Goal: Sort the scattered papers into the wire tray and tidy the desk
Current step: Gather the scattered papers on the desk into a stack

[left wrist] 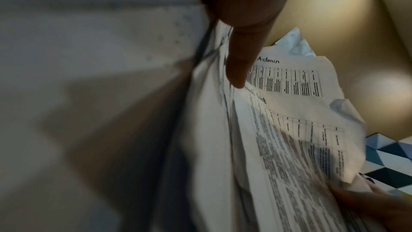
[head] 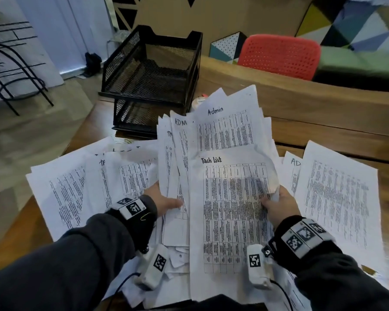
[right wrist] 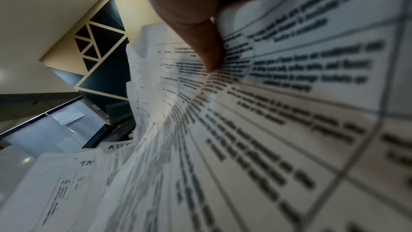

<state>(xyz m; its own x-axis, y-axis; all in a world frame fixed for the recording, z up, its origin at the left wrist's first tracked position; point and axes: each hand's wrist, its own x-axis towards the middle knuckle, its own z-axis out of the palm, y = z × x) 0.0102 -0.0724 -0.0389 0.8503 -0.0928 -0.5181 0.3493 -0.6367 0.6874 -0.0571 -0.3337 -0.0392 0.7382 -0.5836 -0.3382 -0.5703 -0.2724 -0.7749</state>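
Observation:
Both hands hold a thick, crumpled bundle of papers (head: 227, 176) raised over the desk; its front sheet reads "Task List", a sheet behind reads "Admin". My left hand (head: 164, 199) grips the bundle's left edge, thumb on the front. My right hand (head: 276, 203) grips the right edge, thumb pressed on the printed table (right wrist: 289, 112). The left wrist view shows my thumb (left wrist: 240, 55) lying along the stacked papers (left wrist: 289, 130). More loose sheets (head: 76, 189) lie spread on the desk to the left, others (head: 337, 198) to the right. The black wire tray (head: 151, 86), two tiers, stands behind them.
The wooden desk (head: 323, 122) stretches back right, with a red perforated chair (head: 279, 56) beyond its far edge. A small white and red object (head: 198, 102) sits right of the tray. A black metal rack (head: 11, 70) stands on the floor at far left.

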